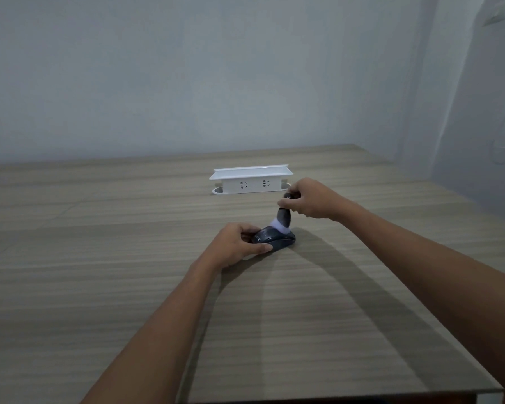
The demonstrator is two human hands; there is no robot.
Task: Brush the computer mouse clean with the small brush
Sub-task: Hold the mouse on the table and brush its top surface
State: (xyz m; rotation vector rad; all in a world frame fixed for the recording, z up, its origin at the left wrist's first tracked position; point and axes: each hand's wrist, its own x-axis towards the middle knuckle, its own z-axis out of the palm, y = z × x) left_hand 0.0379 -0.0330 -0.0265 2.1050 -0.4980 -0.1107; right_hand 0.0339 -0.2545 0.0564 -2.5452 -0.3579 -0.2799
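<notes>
Hands meet just below the centre of the frame, over a wood-grain bench [99, 258] that fills the lower half of the picture and is the largest element shown. At mid-frame, beyond the hands, a white socket box [251, 180] stands on the bench with two outlets facing the viewer, well apart from the work. Left hand [236, 243] grasps the computer mouse [277, 239] from its left side, the thumb along the near edge and the fingers curled over the far edge, pinning it flat on the bench. Right hand [309, 201] is closed around the dark handle of the small brush [283, 218], which stands nearly upright, tipped slightly to the left. Its pale bristles [280, 228], the smallest element, touch the top of the mouse near the middle of its back.

Stage, as judged: brushing is under way on the upper shell; the sides and the part covered by the left hand are probably not yet done.

Risks, as judged:
- The mouse sits on a smooth surface, so a firm stroke may slide or rotate it if the left hand's grasp loosens.
- Bristles pressed hard may splay and skip over seams and around the wheel, leaving dust there.
- Strokes towards the left hand would push debris under the fingers rather than off the shell.
- A stroke carried too far right may slip off the rounded edge and strike the bench.
</notes>
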